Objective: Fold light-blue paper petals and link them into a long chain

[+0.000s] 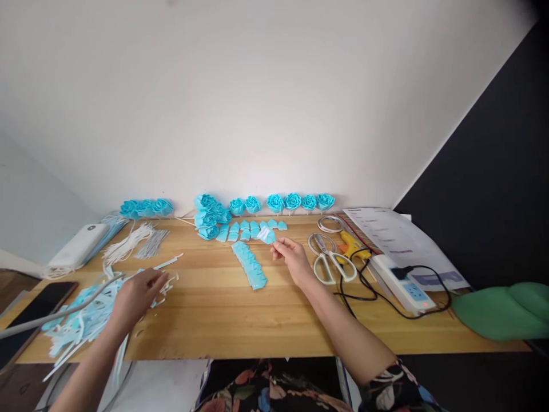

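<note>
Between the thumb and fingers of my right hand (290,256) is a blue petal piece (269,236) with white at its upper left. It is held over the front of rows of cut blue petals (245,225). Just nearer to me lies a strip of overlapping blue pieces (249,265) with zigzag edges. On the left, my left hand (139,293) is closed, fingers curled, at the right side of a heap of blue and white scraps (92,312). Whatever those fingers may hold is hidden. Small white bits lie beside them.
Finished blue flowers (292,201) stand along the wall. Right: scissors (332,266), a yellow glue gun (354,246), a power strip (403,286) with black cable, printed sheets (398,243), a green object (504,309). Left: a phone (38,312), white cords (128,243), a white device (79,246).
</note>
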A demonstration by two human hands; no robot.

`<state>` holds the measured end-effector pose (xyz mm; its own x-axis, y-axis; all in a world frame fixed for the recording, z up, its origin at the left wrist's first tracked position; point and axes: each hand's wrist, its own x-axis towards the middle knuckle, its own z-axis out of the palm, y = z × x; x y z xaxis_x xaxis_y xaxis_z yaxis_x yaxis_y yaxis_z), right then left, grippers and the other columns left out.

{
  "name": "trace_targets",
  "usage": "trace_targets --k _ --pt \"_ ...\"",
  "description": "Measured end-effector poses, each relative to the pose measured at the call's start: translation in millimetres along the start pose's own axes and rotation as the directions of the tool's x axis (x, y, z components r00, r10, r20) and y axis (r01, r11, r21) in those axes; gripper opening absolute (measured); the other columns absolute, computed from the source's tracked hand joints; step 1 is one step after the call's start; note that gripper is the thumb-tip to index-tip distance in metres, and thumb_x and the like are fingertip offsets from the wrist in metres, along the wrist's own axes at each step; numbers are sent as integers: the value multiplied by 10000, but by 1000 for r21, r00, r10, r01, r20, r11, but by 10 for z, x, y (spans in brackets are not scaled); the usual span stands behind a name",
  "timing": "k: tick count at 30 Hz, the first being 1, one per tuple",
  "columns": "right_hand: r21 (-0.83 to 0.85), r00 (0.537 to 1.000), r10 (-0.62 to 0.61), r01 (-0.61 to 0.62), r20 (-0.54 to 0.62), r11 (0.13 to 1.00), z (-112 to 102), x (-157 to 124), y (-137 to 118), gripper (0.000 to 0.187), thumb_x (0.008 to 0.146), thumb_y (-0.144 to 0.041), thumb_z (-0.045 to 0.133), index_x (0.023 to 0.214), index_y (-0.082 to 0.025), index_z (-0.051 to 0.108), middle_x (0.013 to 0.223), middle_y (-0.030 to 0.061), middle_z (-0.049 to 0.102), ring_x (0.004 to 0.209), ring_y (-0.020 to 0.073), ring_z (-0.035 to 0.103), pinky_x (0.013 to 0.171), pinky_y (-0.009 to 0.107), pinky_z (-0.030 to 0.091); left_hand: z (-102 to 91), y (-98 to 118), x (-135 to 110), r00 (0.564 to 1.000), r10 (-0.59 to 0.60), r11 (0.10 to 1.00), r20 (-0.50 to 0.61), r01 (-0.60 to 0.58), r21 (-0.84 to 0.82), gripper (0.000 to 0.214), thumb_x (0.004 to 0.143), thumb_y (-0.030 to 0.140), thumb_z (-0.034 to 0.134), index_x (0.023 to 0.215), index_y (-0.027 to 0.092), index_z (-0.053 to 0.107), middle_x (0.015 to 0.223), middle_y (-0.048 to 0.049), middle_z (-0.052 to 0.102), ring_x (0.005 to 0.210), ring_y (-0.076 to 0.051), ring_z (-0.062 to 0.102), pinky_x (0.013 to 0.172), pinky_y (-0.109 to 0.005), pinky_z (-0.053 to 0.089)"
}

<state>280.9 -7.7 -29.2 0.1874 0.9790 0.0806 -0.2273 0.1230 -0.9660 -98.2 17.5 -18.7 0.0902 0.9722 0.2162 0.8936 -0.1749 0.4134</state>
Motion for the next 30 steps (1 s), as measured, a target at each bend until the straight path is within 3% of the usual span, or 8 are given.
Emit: trace_targets --k 4,8,12,15,18,21,26,30 --pt "-21 999 24 -24 26 999 33 -32 -28 224 716 -383 683 667 -171 633 645 6 628 548 106 511 584 253 433 104 191 35 962 227 973 -150 -217 80 315 806 361 487 1032 204 641 1184 -133 601 1090 -330 559 893 -490 450" --pt "-50 997 43 -40 57 998 39 -45 11 222 708 -387 694 694 -170 649 661 11 651 556 109 528 598 258 439 369 917 174 952 288 890 -102 -305 -340 440 814 391 549 1219 221 542 1276 -109 552 1157 -271 529 954 -439 441" --pt "-69 997 53 -50 52 996 28 -29 58 216 713 -383 693 726 -169 664 669 13 658 563 114 537 607 260 435 733 1621 335 950 224 608 219 39 -793 497 760 446 622 1188 205 549 1161 -109 615 1008 -229 597 812 -358 499" --pt "-76 998 40 -37 38 996 29 -16 58 220 714 -387 690 695 -171 655 661 7 641 567 116 532 605 259 428 930 1913 405 883 190 325 430 357 -876 483 686 480 689 1048 180 580 996 -81 643 819 -183 626 674 -297 493" --pt "-84 999 33 -29 38 996 33 -18 49 231 714 -397 689 679 -173 647 669 8 633 583 121 530 619 262 430 1017 2022 432 860 180 156 477 454 -877 408 646 472 724 851 151 579 787 -41 633 695 -140 606 627 -253 456" --pt "-87 997 33 -26 72 996 24 -26 41 260 754 -431 646 715 -174 653 708 22 639 632 140 550 650 274 443 1035 2021 450 877 169 163 450 426 -890 392 628 475 727 765 143 570 665 -24 612 645 -136 588 614 -247 435" --pt "-137 996 -16 29 93 990 -17 -16 15 308 805 -475 572 759 -183 657 700 16 610 680 159 548 671 280 446 1025 1948 427 909 231 421 347 228 -878 342 650 466 699 700 153 570 588 11 567 560 -117 518 571 -246 399" --pt "-203 993 -17 40 113 978 -22 -1 19 233 757 -408 642 731 -178 657 679 -2 609 660 142 537 655 259 425 1027 1912 381 911 255 459 325 182 -870 341 656 470 684 692 158 550 594 20 555 556 -109 507 559 -238 395"
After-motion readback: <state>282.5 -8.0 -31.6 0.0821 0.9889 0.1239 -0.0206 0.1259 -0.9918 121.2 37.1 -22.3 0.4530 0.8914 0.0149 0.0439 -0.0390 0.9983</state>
